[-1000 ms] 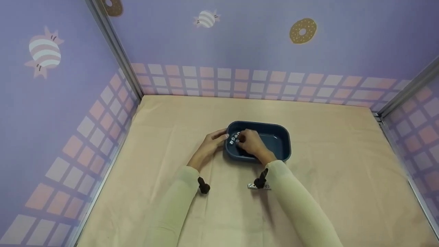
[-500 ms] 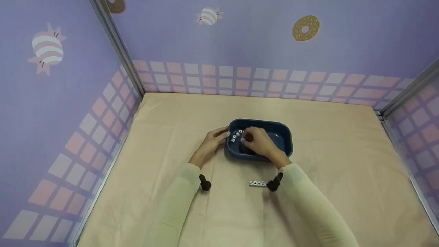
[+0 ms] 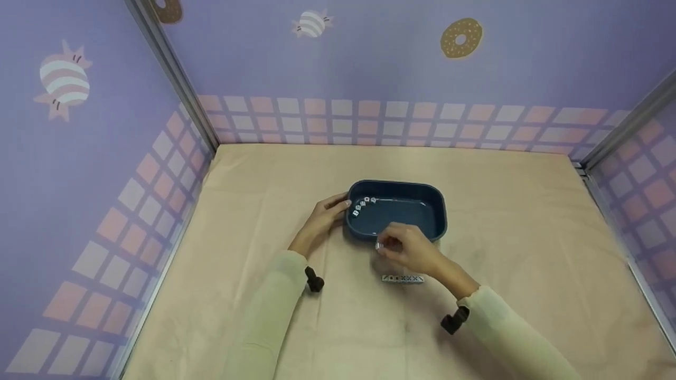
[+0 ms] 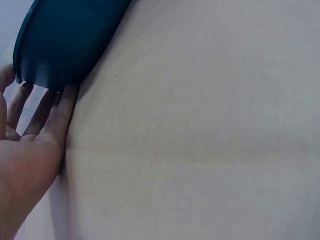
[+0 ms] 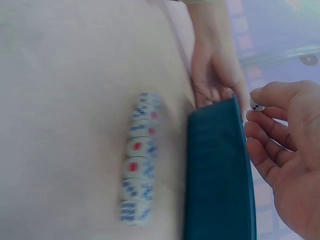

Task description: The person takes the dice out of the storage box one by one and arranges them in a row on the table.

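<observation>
In the head view a dark blue rectangular bin (image 3: 404, 211) stands on the cloth, with several white dice (image 3: 362, 203) along its left inner end. My left hand (image 3: 321, 221) rests against the outside of that end, its thumb at the rim; in the left wrist view the fingers (image 4: 62, 112) lie straight against the wall. Just over the bin's near edge, my right hand (image 3: 409, 248) pinches one die (image 5: 256, 105) between thumb and forefinger. Below that hand, a straight row of dice (image 3: 403, 279) lies on the cloth, side by side; the right wrist view shows their red and blue pips.
A pale cloth (image 3: 264, 184) covers the table. Purple walls with a pink and white checked band (image 3: 343, 124) enclose the back and both sides. The bin's near wall stands between its inside and the dice row.
My right hand has come out of the bin toward me, pinching a die, and is now above its near edge. More of the dice row shows. The left hand stays at the bin's end.
</observation>
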Motion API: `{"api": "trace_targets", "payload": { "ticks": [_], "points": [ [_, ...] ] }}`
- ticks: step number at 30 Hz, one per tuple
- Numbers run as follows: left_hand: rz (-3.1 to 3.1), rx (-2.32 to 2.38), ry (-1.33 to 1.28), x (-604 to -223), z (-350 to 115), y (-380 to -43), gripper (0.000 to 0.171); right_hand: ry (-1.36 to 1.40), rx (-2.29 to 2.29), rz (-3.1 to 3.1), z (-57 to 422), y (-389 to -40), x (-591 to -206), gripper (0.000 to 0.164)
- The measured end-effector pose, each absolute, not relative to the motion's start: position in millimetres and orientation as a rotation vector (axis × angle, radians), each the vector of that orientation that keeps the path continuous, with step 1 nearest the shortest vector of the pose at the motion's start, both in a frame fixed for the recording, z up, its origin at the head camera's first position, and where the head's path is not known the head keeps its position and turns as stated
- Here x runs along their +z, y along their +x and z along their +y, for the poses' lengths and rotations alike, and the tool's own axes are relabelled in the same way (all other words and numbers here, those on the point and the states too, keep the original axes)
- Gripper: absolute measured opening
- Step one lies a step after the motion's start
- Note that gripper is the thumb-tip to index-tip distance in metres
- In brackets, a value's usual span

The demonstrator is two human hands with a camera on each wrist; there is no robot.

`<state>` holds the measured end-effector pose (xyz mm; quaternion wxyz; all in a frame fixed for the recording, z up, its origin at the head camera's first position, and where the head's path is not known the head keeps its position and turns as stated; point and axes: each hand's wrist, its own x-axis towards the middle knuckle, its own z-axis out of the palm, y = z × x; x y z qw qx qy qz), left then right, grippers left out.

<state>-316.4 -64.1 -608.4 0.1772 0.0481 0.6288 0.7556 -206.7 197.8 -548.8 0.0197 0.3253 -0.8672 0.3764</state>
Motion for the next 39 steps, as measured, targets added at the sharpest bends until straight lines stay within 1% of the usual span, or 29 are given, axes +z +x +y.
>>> {"api": "trace_targets", "payload": {
  "ticks": [6, 13, 22, 33, 39],
  "points": [
    [1.755, 2.136, 0.124, -608, -64, -316, 0.049, 1.003, 1.087, -2.728, 201, -183, -572, 0.015],
    [1.745, 2.130, 0.123, -609, -62, -318, 0.050, 1.008, 0.975, -2.704, 196, -166, -593, 0.013],
    [1.766, 2.132, 0.114, -609, -63, -318, 0.049, 1.047, 0.935, -2.695, 193, -161, -607, 0.012],
    [1.745, 2.155, 0.119, -607, -62, -316, 0.048, 1.039, 0.882, -2.726, 195, -161, -606, 0.011],
    [1.766, 2.133, 0.149, -607, -64, -314, 0.049, 1.007, 0.941, -2.744, 197, -160, -608, 0.010]
  ]
}}
